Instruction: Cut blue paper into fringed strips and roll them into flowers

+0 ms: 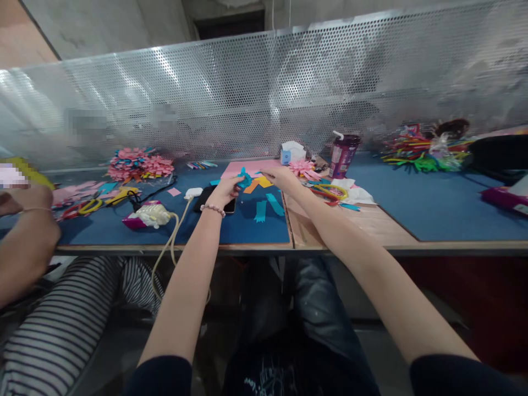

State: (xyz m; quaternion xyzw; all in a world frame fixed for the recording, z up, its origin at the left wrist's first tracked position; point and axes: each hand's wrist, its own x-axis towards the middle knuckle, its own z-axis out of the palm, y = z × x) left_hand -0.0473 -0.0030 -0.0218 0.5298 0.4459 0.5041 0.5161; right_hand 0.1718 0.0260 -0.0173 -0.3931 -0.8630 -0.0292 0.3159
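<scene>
The fingers (236, 185) of our left hand (225, 192) are drawn in narrowly, holding a crumpled blue paper piece (245, 180) just above the blue mat (241, 234). Our right hand (281, 177) comes in from the other side, its fingers curled together near that piece; a sliver of blue shows at their tips, but we cannot tell whether they grip it.

Below our hands, two blue strips (260, 211) lie near each other on the mat, with an orange slip (250, 187) and a yellow slip (264, 181) just beyond them. A pink sheet (236, 167) spreads behind. Near our left wrist we see a dark phone (229, 207) and a white charger (193, 193).

Past our right forearm lie yellow-handled scissors (339, 191), close to a white tissue (359, 193), with a purple cup (345, 156) upright behind them. Well to our left, a co-worker's arm (31, 242) reaches over the table edge.
</scene>
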